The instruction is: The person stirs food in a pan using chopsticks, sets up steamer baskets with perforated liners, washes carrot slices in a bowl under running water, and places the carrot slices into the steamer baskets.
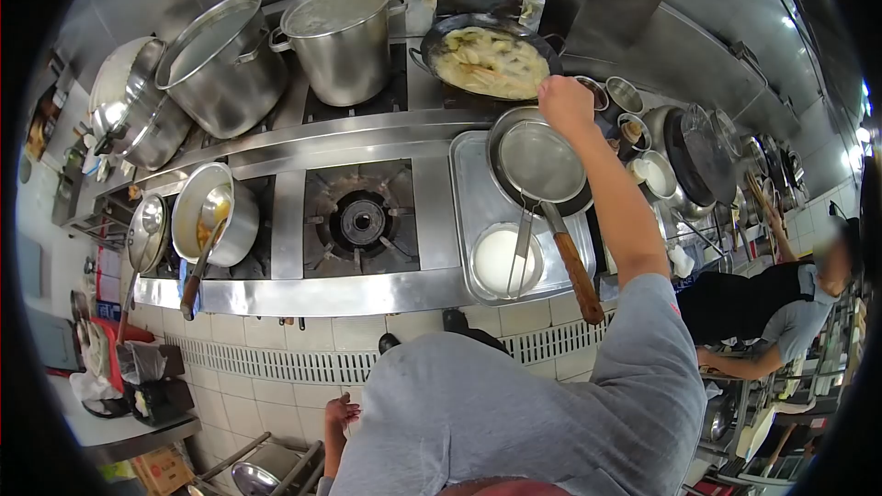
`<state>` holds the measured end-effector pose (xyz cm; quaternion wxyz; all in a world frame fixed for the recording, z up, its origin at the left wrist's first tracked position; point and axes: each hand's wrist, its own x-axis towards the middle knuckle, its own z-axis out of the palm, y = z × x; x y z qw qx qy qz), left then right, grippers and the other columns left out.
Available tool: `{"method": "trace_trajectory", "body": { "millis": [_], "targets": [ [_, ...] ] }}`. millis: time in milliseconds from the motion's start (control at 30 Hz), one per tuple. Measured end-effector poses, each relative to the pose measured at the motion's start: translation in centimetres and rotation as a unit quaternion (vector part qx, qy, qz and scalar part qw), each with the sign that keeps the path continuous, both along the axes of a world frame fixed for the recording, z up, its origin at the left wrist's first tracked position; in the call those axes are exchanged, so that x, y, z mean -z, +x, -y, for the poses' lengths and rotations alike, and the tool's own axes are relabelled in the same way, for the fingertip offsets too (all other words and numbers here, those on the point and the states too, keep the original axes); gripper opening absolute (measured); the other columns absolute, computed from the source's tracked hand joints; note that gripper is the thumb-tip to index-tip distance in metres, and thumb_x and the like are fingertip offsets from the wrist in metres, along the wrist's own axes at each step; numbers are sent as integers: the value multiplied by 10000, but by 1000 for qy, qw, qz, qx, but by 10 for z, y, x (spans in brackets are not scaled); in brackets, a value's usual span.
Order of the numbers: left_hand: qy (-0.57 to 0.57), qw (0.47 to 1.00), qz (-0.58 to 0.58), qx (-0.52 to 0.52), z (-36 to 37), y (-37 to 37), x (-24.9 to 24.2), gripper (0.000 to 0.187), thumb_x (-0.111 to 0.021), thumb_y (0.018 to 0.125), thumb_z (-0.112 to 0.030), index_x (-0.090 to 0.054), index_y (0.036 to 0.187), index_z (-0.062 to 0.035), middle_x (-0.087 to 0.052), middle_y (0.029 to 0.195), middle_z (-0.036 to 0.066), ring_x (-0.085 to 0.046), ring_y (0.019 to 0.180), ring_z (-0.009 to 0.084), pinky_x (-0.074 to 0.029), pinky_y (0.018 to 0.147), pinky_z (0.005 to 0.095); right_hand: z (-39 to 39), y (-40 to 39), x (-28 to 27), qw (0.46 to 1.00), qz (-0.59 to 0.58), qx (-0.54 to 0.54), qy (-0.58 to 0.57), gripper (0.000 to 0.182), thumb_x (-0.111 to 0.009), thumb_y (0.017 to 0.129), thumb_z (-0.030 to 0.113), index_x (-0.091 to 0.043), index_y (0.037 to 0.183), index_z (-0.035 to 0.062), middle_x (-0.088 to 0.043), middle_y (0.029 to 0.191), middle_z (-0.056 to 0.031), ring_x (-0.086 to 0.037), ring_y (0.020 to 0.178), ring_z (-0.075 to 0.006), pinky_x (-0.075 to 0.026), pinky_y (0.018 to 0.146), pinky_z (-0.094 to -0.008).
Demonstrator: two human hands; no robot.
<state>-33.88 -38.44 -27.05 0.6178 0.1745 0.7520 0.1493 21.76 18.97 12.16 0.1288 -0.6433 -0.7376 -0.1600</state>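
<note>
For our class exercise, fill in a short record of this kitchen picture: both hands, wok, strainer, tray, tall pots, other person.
Right hand: at the wok's lower right edge in this view; whether it holds anything is unclear
Left hand: low beside the body, fingers loosely bent
Wok: back row, pale food in foamy liquid
Strainer: lying over a pan
Tray: metal, with a round container of something white
Tall pots: two, left of the wok
Other person: far right, dark apron

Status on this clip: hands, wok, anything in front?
Right hand near wok, grip unclear. Left hand low, away from stove. Wok holds food. Strainer sits in front.
</note>
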Motion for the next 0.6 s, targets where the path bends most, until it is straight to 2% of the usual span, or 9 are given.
{"method": "trace_trajectory", "body": {
  "millis": [167,300,433,600],
  "targets": [
    [18,1000,2,9,15,2,6,531,-575,1025,-440,-577,1327,-4,-717,866,128,-679,654,238,-549,551,392,14,3,-13,998,-37,37,29,260,-604,933,267,-751,867,63,-738,890,-186,-727,867,-377,-578,754,-500],
    [52,997,-6,59,31,7,8,474,-572,1025,-446,-629,1205,-11,-710,841,125,-663,636,233,-538,547,385,14,4,-9,998,-34,60,-13,278,-598,949,283,-752,878,63,-737,920,-189,-718,895,-384,-573,779,-509],
    [88,991,-4,104,35,2,13,459,-576,1021,-450,-658,1110,-7,-702,821,129,-652,625,237,-531,545,382,6,2,6,997,-74,31,10,235,-613,930,285,-755,917,99,-731,926,-146,-700,905,-373,-561,785,-513],
    [94,992,7,79,26,-2,9,470,-596,1011,-441,-627,1181,-4,-701,827,137,-664,641,248,-540,550,393,26,-12,-12,993,-108,47,1,255,-612,935,270,-747,878,61,-731,905,-168,-700,924,-383,-564,799,-518]
  ]
}}
